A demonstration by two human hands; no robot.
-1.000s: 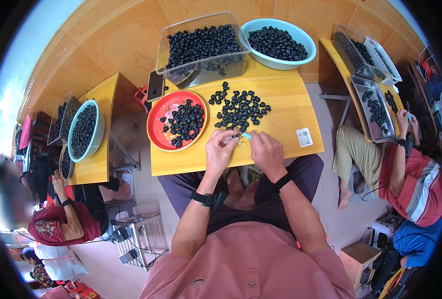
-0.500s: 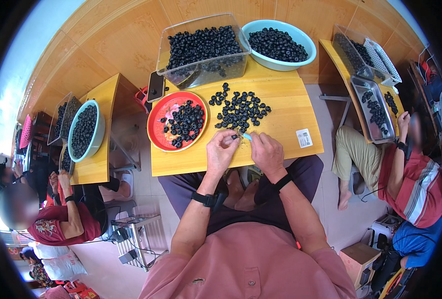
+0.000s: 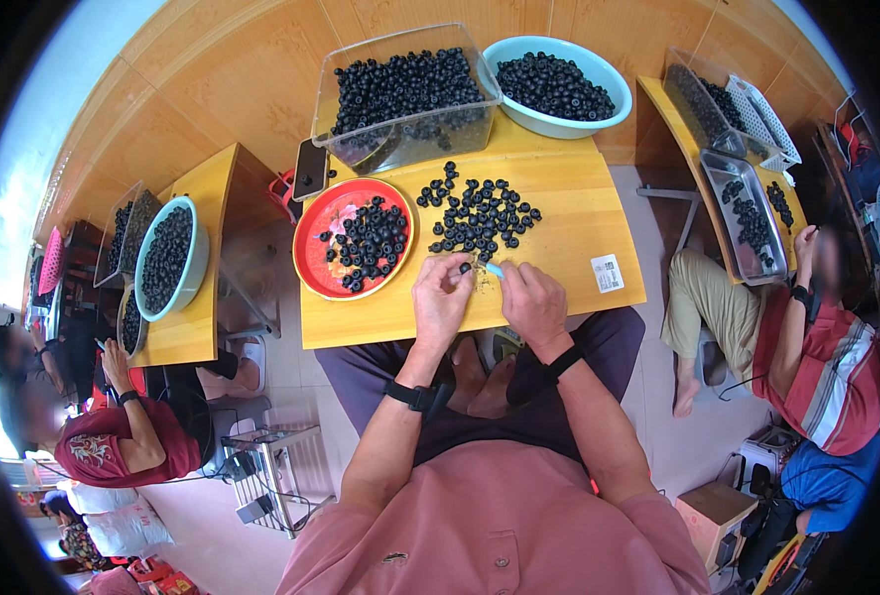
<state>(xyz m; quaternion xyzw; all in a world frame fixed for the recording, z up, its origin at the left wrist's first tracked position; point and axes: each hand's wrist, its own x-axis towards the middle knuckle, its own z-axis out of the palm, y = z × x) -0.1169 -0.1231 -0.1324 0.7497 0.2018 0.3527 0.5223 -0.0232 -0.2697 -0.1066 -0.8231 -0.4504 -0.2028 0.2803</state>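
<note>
Between the fingertips of my left hand [image 3: 441,296] is one small round black part [image 3: 465,267], held in a pinch. My right hand [image 3: 533,302] is closed around a thin tool with a light-blue handle [image 3: 495,270]; its tip points at the black part and is too small to make out. Just beyond my hands, a loose pile of black ring-shaped parts [image 3: 482,215] lies on the yellow table [image 3: 569,208]. To the left stands a red round tray [image 3: 311,243] with more of these parts in it. Tiny scraps lie near my fingers.
At the back are a clear plastic bin [image 3: 415,144] and a light-blue basin [image 3: 559,127], both full of black parts. A phone [image 3: 310,171] lies by the bin. A white label [image 3: 607,274] is on the right of the table. Co-workers sit at tables on both sides.
My hands have barely moved; the fingers and the tool have shifted slightly around the black part. The co-worker on the left has lowered a hand.
</note>
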